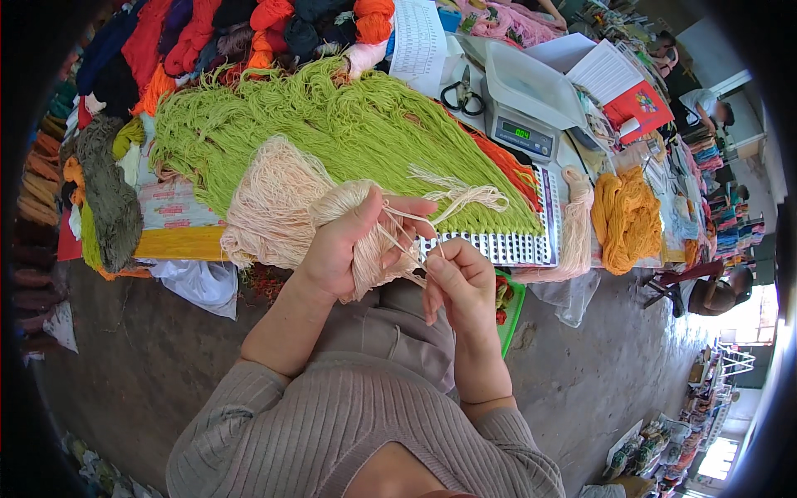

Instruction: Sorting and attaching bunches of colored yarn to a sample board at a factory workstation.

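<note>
A thick hank of pale peach yarn (270, 199) trails over the table edge and runs into my left hand (344, 245), whose fingers wrap round its bunched end. Strands loop over the left fingertips and stretch across to my right hand (458, 282). There, thumb and forefinger pinch a strand of the same yarn. Beneath and behind both hands spreads a large mass of lime green yarn (332, 124). A loose tuft of cream strands (461, 195) lies on the green yarn just beyond my fingers.
Black scissors (463, 95) lie beside a digital scale (527, 137) with a clear tray. To the right are another peach hank (574, 220) and an orange yarn bundle (628, 220). Coloured skeins (191, 37) pile up at back left. A white plastic bag (199, 286) hangs below the table.
</note>
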`<action>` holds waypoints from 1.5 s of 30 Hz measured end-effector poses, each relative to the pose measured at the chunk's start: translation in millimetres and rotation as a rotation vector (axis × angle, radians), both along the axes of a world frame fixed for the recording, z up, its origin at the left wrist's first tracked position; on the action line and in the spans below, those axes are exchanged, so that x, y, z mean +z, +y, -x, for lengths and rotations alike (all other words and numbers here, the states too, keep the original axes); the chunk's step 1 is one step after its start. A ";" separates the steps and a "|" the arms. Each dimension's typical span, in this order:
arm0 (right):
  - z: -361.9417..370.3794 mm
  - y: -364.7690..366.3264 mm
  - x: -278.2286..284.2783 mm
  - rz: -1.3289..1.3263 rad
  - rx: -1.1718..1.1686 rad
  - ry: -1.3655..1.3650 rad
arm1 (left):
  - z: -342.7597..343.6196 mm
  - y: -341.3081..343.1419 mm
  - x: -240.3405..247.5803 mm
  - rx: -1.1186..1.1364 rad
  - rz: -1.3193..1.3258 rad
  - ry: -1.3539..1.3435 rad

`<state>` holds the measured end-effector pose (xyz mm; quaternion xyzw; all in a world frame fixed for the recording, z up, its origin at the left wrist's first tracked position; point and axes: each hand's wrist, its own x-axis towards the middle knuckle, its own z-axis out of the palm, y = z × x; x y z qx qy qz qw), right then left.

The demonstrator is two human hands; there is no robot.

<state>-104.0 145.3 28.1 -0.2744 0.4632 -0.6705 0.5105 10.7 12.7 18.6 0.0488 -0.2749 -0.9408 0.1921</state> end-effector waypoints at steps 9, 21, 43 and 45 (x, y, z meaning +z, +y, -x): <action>0.3 0.4 -1.2 0.021 0.000 0.001 | -0.1 -2.6 -2.9 -0.035 -0.020 0.031; 9.7 8.0 -3.9 0.222 0.324 -0.086 | -2.3 -3.2 -11.1 -0.123 0.087 -0.025; -10.9 -17.6 -6.2 0.196 -0.153 0.341 | 8.7 5.7 -4.5 -0.126 0.150 0.111; -9.8 -11.5 -0.5 0.156 -0.117 0.218 | 7.8 2.8 -3.6 -0.161 0.081 0.194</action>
